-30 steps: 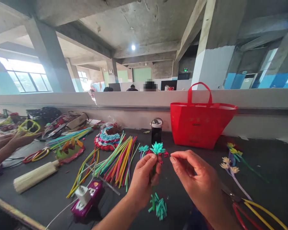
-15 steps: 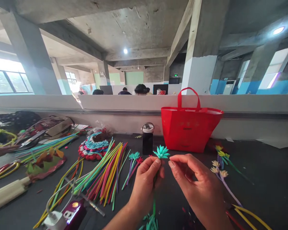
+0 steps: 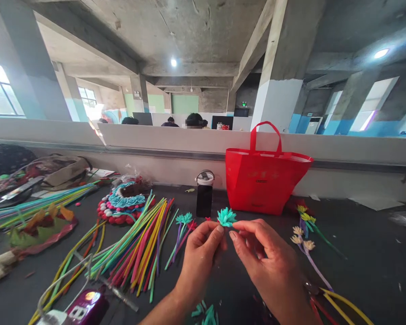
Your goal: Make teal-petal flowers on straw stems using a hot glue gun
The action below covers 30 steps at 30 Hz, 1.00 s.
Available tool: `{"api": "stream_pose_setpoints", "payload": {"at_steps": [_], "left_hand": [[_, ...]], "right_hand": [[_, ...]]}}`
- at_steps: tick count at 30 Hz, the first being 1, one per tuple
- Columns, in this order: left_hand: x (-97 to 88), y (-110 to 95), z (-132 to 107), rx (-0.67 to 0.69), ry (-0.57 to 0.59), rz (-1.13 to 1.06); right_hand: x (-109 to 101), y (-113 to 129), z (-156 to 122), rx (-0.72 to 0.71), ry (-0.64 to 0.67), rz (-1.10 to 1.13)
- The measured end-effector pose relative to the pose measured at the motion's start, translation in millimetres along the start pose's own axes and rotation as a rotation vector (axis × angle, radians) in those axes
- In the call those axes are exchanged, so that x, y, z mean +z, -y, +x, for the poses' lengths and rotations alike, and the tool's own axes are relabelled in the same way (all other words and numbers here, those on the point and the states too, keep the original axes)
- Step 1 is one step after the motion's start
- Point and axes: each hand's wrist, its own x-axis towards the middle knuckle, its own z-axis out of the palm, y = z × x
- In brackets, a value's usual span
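My left hand (image 3: pixel 199 257) pinches the stem of a small teal flower (image 3: pixel 226 217) made of twisted stick, holding it upright above the dark table (image 3: pixel 368 262). My right hand (image 3: pixel 267 262) is right beside it, thumb and forefinger pinched at the flower's lower right edge. Whether those fingers grip a petal is too small to tell. More teal pieces (image 3: pixel 205 312) lie on the table under my wrists.
A heap of coloured sticks (image 3: pixel 138 243) lies to the left, with a purple glue gun (image 3: pixel 84 307) in front. A black bottle (image 3: pixel 204 195) and a red bag (image 3: pixel 265 174) stand behind. Finished flowers (image 3: pixel 304 234) lie right; a beaded wreath (image 3: pixel 123 205) lies back left.
The camera swung right and the neighbour's hands left the view. My right hand closed in on the flower until its fingertips met the petals. My left hand kept its hold.
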Motion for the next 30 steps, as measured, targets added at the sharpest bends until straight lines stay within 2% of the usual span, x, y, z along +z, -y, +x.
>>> {"api": "stream_pose_setpoints", "payload": {"at_steps": [7, 17, 25, 30], "left_hand": [[1.1, -1, -1, 0.041, -0.002, 0.055], [-0.6, 1, -2, 0.056, 0.007, 0.095], [-2.6, 3, -1, 0.162, -0.041, 0.183], [-5.1, 7, 0, 0.245, -0.056, 0.230]], "right_hand": [[3, -4, -3, -0.045, -0.006, -0.064], [3, 4, -1, -0.048, -0.033, -0.022], [6, 6, -2, -0.036, -0.043, 0.016], [9, 1, -7, -0.024, 0.005, 0.003]]}}
